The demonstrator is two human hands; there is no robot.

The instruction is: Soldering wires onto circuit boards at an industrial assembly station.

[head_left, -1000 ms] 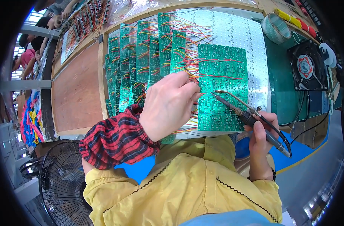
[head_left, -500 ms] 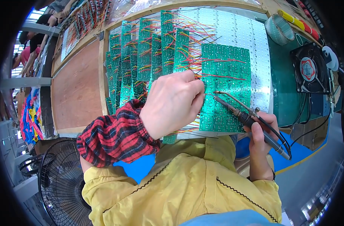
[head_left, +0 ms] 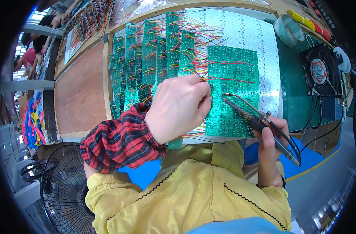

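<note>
A green circuit board panel (head_left: 240, 70) lies before me, with red wires running across its upper half. My right hand (head_left: 269, 138) is wrapped round a soldering iron (head_left: 259, 124), whose tip points at the panel's left half. A thin curved metal tube (head_left: 243, 102) runs alongside the iron to near its tip. At the panel's left edge, my left hand (head_left: 182, 103) is closed, its fingertips turned under and hidden, so what it pinches cannot be seen. A red and black checked sleeve cover (head_left: 121, 136) wraps the left forearm.
Left of the panel, several narrow boards (head_left: 172, 46) with red, yellow and black wires overlap on a white dimpled sheet (head_left: 260, 35). At right stand a square black fan (head_left: 321, 70) and a pale round basket (head_left: 289, 30). A caged fan (head_left: 66, 191) stands at lower left.
The panel has shifted very slightly left, and the iron's tip has moved a little with it. Both hands keep nearly the same pose.
</note>
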